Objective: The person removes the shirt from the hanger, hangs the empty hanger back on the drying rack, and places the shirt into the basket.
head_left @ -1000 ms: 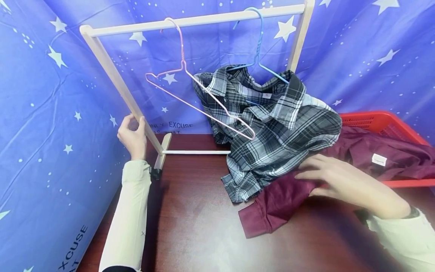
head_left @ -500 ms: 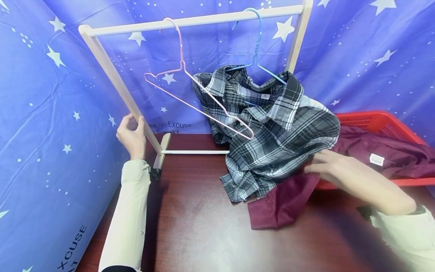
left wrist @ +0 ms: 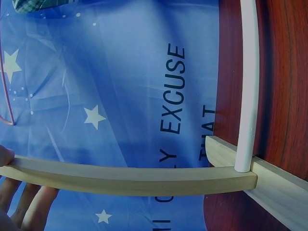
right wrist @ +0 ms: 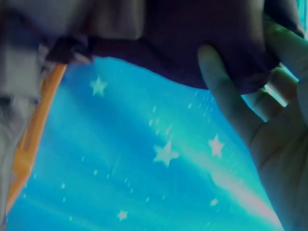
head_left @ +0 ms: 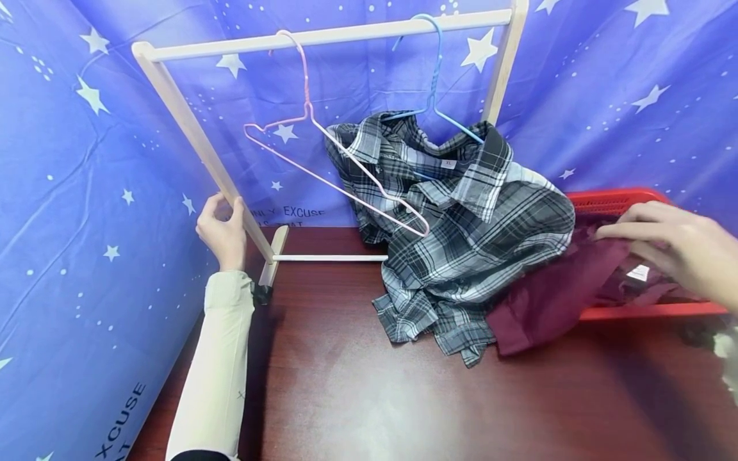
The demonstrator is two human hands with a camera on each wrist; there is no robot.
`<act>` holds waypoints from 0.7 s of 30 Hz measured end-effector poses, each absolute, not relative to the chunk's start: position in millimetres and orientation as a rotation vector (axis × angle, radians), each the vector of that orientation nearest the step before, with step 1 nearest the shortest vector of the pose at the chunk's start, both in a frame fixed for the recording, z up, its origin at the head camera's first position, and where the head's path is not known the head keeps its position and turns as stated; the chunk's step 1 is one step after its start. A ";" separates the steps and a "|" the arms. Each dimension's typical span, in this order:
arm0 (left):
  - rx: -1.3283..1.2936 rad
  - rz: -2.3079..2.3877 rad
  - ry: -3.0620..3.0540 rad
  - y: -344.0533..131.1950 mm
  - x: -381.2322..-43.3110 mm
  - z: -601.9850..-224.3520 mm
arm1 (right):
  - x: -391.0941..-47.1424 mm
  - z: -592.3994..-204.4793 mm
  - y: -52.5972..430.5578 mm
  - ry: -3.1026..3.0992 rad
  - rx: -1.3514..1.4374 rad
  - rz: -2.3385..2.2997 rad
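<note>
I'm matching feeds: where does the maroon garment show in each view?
Head: maroon garment, right side, held by the right hand.
Left wrist: not in it.
Right wrist: maroon garment, across the top, looking dark purple.
Shared landmark: star-printed blue curtain, in all three.

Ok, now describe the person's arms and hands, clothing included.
The left hand and right hand wear no gloves. The left sleeve is long and cream, with a snug cuff, a small dark x-shaped mark and a black patch at the picture's bottom edge. Only a blurred, pale bit of the right sleeve shows.
</note>
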State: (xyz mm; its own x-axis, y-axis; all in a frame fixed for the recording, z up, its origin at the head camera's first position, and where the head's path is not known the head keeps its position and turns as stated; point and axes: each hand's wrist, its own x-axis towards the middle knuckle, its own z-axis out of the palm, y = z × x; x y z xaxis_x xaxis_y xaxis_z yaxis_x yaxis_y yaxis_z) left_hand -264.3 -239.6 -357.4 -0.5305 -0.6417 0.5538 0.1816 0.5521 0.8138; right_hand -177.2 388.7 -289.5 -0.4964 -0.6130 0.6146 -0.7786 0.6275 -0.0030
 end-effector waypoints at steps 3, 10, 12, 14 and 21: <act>0.374 -1.100 -1.855 -239.7 -264.2 -357.1 | -187.1 -286.1 402.6 -2.239 1.056 0.427; 0.364 -1.105 -1.848 -239.0 -264.7 -359.1 | -202.2 -284.1 418.0 -2.216 1.035 0.590; 0.367 -1.109 -1.847 -238.6 -264.6 -358.9 | -202.4 -283.5 417.6 -2.222 1.021 0.641; 0.372 -1.112 -1.842 -238.3 -264.1 -358.4 | -200.7 -281.9 415.4 -2.253 1.003 0.655; 0.380 -1.114 -1.849 -239.4 -264.3 -357.5 | -184.8 -283.9 391.6 -2.411 1.009 0.591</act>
State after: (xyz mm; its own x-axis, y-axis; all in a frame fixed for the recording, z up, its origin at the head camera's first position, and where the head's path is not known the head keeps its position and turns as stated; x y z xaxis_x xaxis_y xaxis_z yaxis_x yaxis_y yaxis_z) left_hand -264.3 -239.4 -357.5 -0.5341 -0.6448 0.5468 0.1820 0.5439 0.8192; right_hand -184.8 391.6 -283.9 -0.6263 -0.5439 0.5586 -0.7405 0.6391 -0.2080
